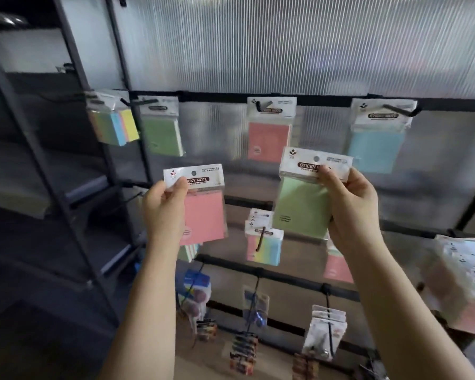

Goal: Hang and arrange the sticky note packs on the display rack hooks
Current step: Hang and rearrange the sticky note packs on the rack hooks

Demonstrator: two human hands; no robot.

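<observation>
Ribbed translucent plastic backs the display rack (272, 97), whose black bars carry hooks in rows. Dark metal shelving (66, 160) stands to its left. On the top bar hang, from left to right, a multicolour pack (113, 124), a green pack (163, 133), a coral pack (268, 135) and a blue pack (376, 144). On the bar below, a striped pastel pack (263, 242) hangs from a hook between the person's arms, and another pink pack (337, 267) shows partly behind the right forearm. A blurred stack of further packs (466, 283) sits at the right edge. The lowest hooks hold small carded goods (325, 335), too blurred to name.

In front of the rack, the left hand (163, 207) holds a pink sticky note pack (203, 212), thumb pressed on its white header card and fingers curled behind it. The right hand (351, 204) pinches a green sticky note pack (303, 204) by its header, thumb over the printed label. Both packs are held upright in the air, apart from each other and clear of every hook, the green one raised slightly higher.
</observation>
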